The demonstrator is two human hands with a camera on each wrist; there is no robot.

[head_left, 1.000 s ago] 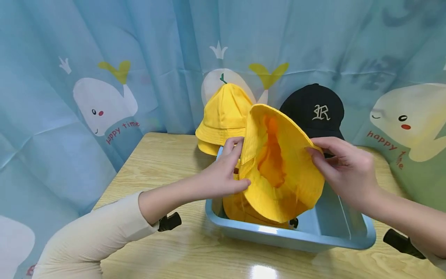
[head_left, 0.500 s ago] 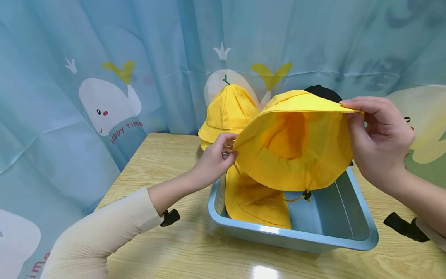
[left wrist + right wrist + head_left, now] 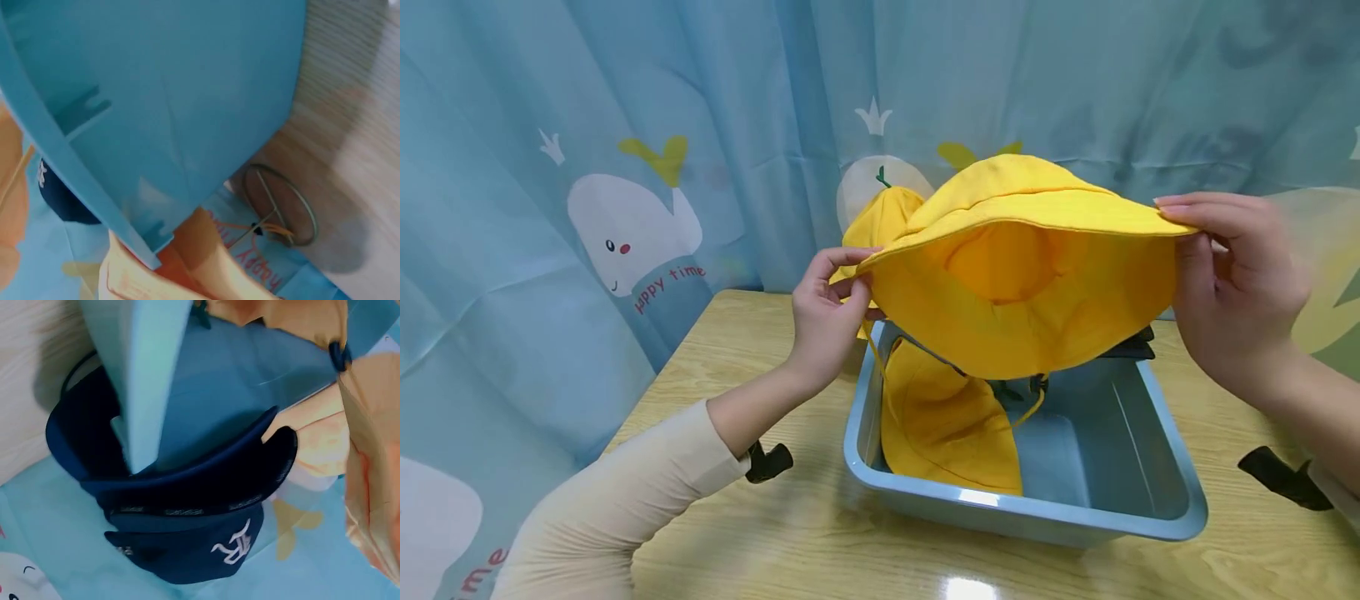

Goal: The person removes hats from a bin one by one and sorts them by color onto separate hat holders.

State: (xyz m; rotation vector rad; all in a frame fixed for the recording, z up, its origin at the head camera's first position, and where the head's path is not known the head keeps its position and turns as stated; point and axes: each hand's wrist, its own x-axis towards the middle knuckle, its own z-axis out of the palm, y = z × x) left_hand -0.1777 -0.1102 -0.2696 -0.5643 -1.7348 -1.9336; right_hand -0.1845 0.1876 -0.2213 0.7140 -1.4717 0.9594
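A yellow bucket hat is stretched between both hands above the tub, its inside facing me and its crown toward the back. My left hand pinches the brim at its left edge; my right hand pinches the right edge. A cord with a black toggle hangs under the hat. Below it, another yellow hat lies in the left part of the blue tub. Behind the held hat stand more yellow hats, one with a green sprout on top, partly hidden.
Black caps stand behind the tub, mostly hidden in the head view; one bears a white letter. A wire stand shows under the yellow hats in the left wrist view. The wooden table meets a blue curtain with printed whales.
The held hat has risen out of the tub and spread wider, turning its crown up and back. My left hand has taken hold of the brim, and both hands have lifted.
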